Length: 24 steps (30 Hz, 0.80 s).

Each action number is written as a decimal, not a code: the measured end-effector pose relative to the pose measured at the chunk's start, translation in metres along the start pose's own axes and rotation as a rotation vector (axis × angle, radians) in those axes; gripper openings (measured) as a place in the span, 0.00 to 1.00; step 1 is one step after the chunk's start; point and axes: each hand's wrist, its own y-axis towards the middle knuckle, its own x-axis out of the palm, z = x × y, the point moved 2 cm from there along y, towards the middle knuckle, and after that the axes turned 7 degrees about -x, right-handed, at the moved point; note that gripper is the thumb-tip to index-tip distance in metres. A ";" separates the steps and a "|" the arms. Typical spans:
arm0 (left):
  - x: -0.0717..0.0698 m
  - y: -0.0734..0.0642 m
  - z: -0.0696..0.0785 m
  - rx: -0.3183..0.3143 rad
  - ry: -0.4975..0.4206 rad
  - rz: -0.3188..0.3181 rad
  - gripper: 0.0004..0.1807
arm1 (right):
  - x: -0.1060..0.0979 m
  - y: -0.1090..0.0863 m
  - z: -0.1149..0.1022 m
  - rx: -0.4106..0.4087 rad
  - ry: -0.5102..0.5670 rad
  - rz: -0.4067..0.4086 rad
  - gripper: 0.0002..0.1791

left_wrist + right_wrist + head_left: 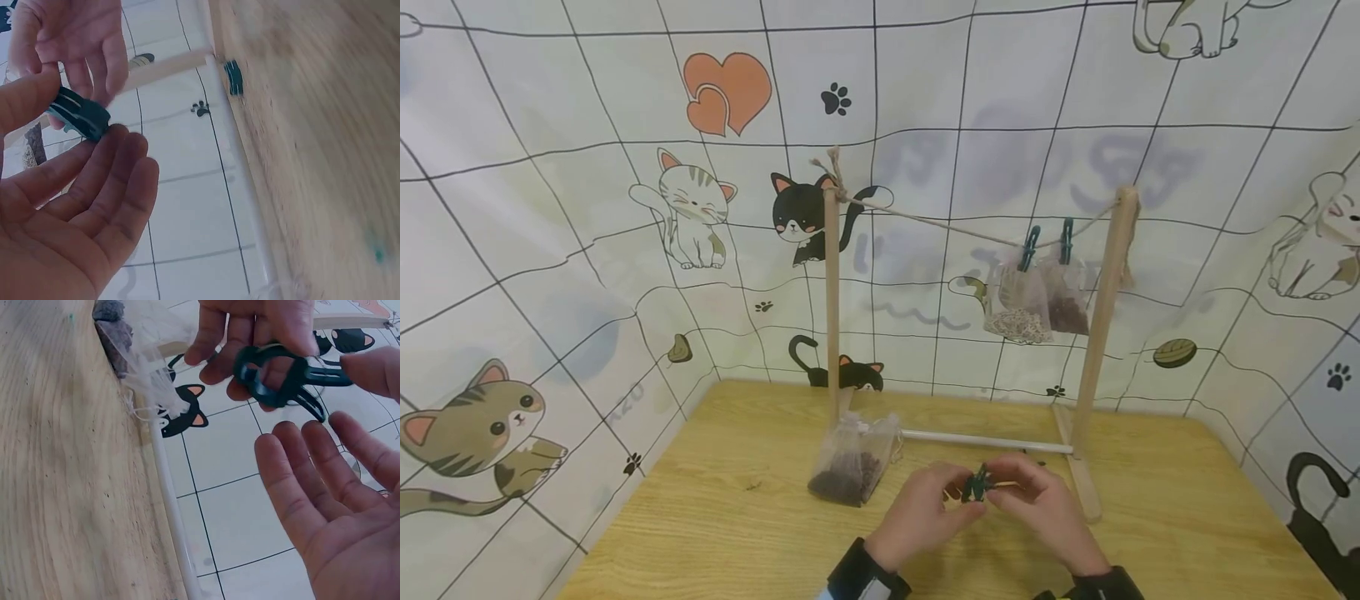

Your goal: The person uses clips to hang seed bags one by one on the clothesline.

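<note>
Above the table's near middle, both hands come together at one dark green clothespin [977,487]. My left hand [925,508] pinches it from the left, thumb on one side and fingertips on the other. From the right, my right hand [1037,504] has thumb and index finger at its two handle ends; the right wrist view shows the handles [328,377] spread apart. The other right fingers stretch out loosely below. Behind the left hand, sheer drawstring bags [850,462] with dark contents sit on the table.
A wooden rack has two posts [1105,325], a white bottom rail [985,441] and a sagging cord [940,223]. Two green clothespins [1067,242] hold sheer filled bags [1018,312] near its right post. Another green clothespin [234,77] lies on the table [722,467] by the rail.
</note>
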 end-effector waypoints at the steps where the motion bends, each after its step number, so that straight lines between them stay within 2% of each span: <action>1: -0.001 0.000 -0.001 -0.004 0.035 0.017 0.17 | -0.001 0.000 0.000 -0.017 0.001 -0.012 0.22; 6: -0.005 -0.002 -0.001 -0.007 0.163 0.080 0.20 | -0.003 0.001 -0.001 -0.076 -0.026 -0.081 0.30; 12: -0.007 -0.002 0.001 0.020 0.175 0.074 0.21 | -0.002 0.001 0.002 -0.052 -0.045 -0.095 0.25; 17: -0.007 -0.001 0.002 0.037 0.151 0.036 0.19 | -0.001 0.000 0.002 -0.104 -0.073 -0.056 0.21; 24: -0.008 -0.001 0.004 0.078 0.074 -0.036 0.18 | 0.003 0.000 -0.004 -0.226 -0.166 0.057 0.18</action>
